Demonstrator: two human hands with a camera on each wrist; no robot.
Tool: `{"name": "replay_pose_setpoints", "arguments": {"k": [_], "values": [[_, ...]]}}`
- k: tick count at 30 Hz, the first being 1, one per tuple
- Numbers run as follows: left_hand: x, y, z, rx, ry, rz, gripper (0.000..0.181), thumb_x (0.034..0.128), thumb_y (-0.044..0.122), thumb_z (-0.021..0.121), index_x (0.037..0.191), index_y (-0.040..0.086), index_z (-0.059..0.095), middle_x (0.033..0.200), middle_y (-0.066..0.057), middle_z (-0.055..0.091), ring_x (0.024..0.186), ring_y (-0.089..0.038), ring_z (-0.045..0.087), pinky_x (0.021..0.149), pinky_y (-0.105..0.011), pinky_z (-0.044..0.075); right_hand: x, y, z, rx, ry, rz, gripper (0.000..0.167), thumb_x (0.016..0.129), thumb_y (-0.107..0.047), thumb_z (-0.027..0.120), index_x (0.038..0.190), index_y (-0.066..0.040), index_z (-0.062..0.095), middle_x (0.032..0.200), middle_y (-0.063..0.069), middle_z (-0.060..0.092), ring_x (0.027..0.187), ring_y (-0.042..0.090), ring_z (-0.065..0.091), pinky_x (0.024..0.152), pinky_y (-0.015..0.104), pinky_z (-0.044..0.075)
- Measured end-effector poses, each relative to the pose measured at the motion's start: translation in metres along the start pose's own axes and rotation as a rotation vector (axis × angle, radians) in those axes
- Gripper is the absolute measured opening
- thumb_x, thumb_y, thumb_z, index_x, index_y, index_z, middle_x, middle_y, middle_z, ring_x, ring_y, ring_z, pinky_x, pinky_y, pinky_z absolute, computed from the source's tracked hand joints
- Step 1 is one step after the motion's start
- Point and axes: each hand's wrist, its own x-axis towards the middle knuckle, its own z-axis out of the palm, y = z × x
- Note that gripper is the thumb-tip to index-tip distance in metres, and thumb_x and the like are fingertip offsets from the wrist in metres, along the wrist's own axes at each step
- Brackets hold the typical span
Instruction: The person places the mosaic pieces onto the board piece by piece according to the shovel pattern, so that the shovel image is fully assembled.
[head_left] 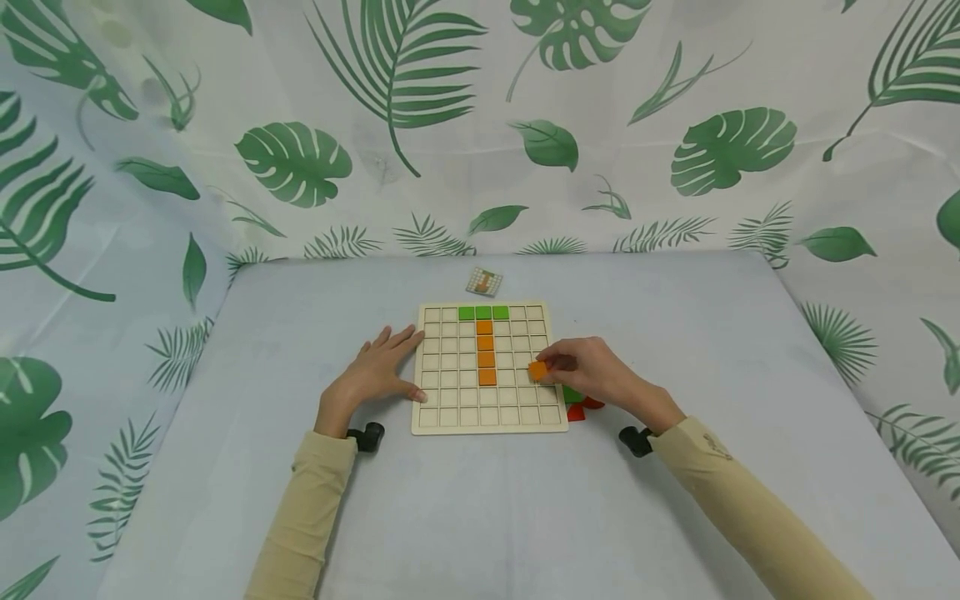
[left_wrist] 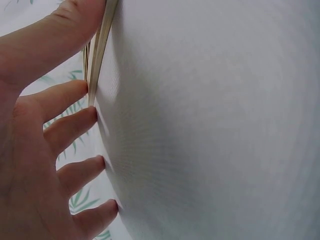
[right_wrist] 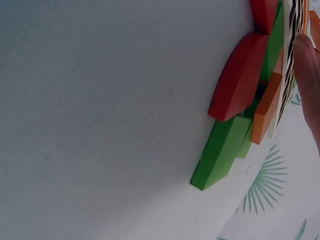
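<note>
A cream grid board [head_left: 450, 417] lies on the table. Three green tiles [head_left: 483, 313] form a row near its far edge, and several orange tiles [head_left: 486, 343] run in a column below the middle one. The left hand [head_left: 372, 372], fingers spread, rests at the board's left edge; in the left wrist view the thumb and fingertips of that hand [left_wrist: 45, 120] touch the edge. Over the board's right side the right hand [head_left: 592, 367] pinches an orange tile [head_left: 537, 371]. At the right wrist view's edge, part of the right hand [right_wrist: 309, 80] shows beside the pinched tile [right_wrist: 315, 27].
Against the board's right side lie loose pieces: red [right_wrist: 240, 75], green [right_wrist: 220, 150] and orange [right_wrist: 266, 107], partly beneath the right hand in the head view. A small patterned card [head_left: 484, 282] lies beyond the far edge. Leaf-printed cloth [head_left: 450, 192] hangs behind the table.
</note>
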Motion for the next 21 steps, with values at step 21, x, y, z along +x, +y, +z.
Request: {"name": "replay_pose_setpoints", "arguments": {"k": [21], "values": [[-0.002, 0.001, -0.002, -0.004, 0.008, -0.003, 0.108, 0.0809, 0.037, 0.088, 0.165, 0.012, 0.025, 0.173, -0.012, 0.015, 0.159, -0.044, 0.002, 0.127, -0.065, 0.005, 0.013, -0.01, 0.007, -0.015, 0.008, -0.063, 0.027, 0.087, -0.012, 0.083, 0.111, -0.003, 0.077, 0.099, 0.003, 0.075, 0.087, 0.015, 0.065, 0.084, 0.04, 0.061]]}}
